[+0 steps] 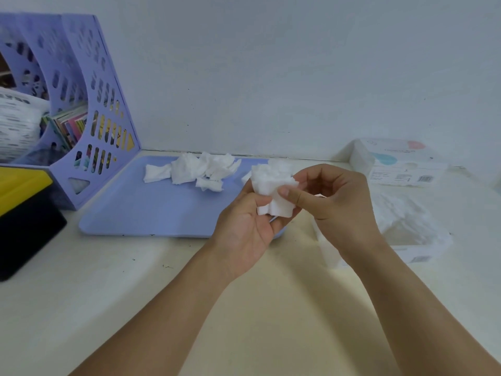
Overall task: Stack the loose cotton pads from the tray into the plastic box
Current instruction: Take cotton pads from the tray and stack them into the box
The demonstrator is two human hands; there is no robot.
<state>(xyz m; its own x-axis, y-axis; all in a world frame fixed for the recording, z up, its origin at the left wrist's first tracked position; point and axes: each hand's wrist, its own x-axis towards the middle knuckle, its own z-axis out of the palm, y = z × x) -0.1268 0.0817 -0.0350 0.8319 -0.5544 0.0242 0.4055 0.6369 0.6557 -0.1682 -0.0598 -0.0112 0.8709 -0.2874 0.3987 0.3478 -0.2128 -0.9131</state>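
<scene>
On the near bench (pixel 244 308), pale cream surface: two bare forearms reaching forward from the bottom edge.

Item, left hand (pixel 245 234): palm up, fingers curled under a small uneven stack of white cotton pads (pixel 272 185), thumb against its near side. The stack is raised above the right end of the tray.

Item, right hand (pixel 337 204): thumb pressed on the front face of the same stack, the other fingers (pixel 321 176) bent round behind it; a pinching hold.

Item, plastic box (pixel 412 248): clear, open-topped, on the bench just right of the hands and partly hidden by the right wrist. Contents: white cotton pads already inside, heaped toward the back; their order cannot be made out.

Item, tray (pixel 141 210): lilac, flat, low-rimmed, lying left of centre. Contents: a loose heap of crumpled pads (pixel 195 169) along its far edge, overlapping one another.

Item, black and yellow case (pixel 24 210): at the left edge, near the tray's left corner.

Item, file holder (pixel 89 109): lilac, perforated, standing behind the tray's left corner against the wall. Contents: upright coloured booklets and a white printed packet.

Item, lid or packet (pixel 398 164): white, with pink and blue marks and a barcode, far right, behind the box.
</scene>
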